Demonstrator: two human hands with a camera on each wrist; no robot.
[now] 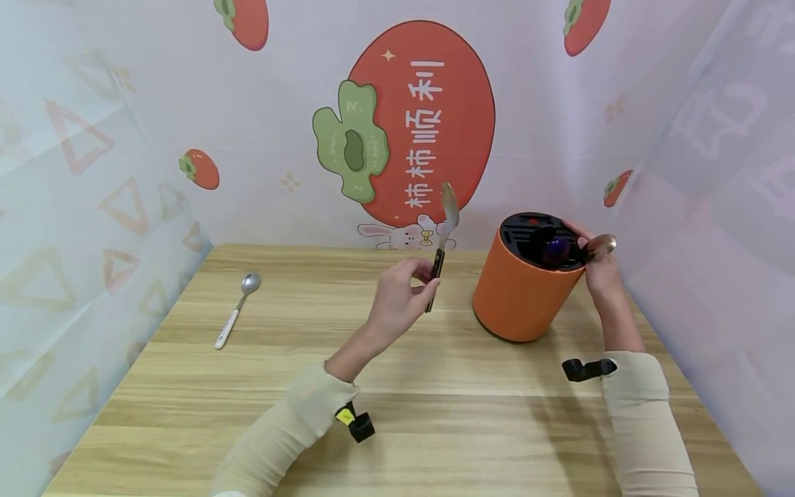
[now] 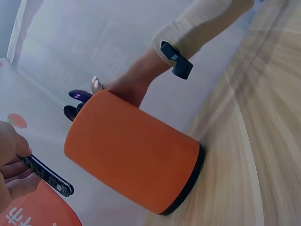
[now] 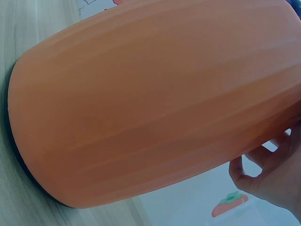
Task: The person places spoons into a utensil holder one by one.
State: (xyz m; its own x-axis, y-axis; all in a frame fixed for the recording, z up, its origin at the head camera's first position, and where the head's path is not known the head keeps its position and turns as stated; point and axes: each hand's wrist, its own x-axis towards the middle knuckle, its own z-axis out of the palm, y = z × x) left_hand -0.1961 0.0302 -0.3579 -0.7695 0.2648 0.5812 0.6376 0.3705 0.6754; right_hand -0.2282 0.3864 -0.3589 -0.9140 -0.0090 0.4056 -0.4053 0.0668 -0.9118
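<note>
In the head view my left hand (image 1: pixel 404 297) pinches a spoon (image 1: pixel 450 207) by its black riveted handle, with the metal bowl pointing up. That handle (image 2: pixel 47 176) also shows in the left wrist view. To the right, my right hand (image 1: pixel 604 279) grips the upper side of an orange utensil holder (image 1: pixel 518 297) with a black slotted top. Several utensils stand in the holder: a purple-blue shiny one (image 1: pixel 555 250), a dark one beside it, and a metal spoon (image 1: pixel 601 246) leaning out over my right hand. Bent fingers (image 3: pixel 237 174) touch the holder's wall in the right wrist view.
A spoon with a white handle (image 1: pixel 228 328) lies on the left part of the wooden table (image 1: pixel 435 442). Printed cloth walls (image 1: pixel 267 124) enclose the table at the back and both sides. A small black camera is worn on each wrist.
</note>
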